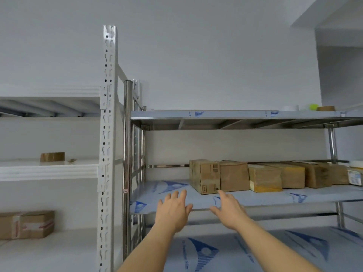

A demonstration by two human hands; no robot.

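Both spread, empty: my left hand (173, 210) and right hand (228, 208) at the film-covered shelf (255, 199) front, box (205, 176) just behind, grey wall (216, 65) beyond.

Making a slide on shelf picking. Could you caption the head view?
Left hand and right hand, both open, reach over the steel shelf toward the leftmost cardboard box in a row.

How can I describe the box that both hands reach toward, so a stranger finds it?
Find the steel rack on the right and its middle shelf. Of the brown parcels in a row there, the box is the leftmost, with small printed squares on its front.
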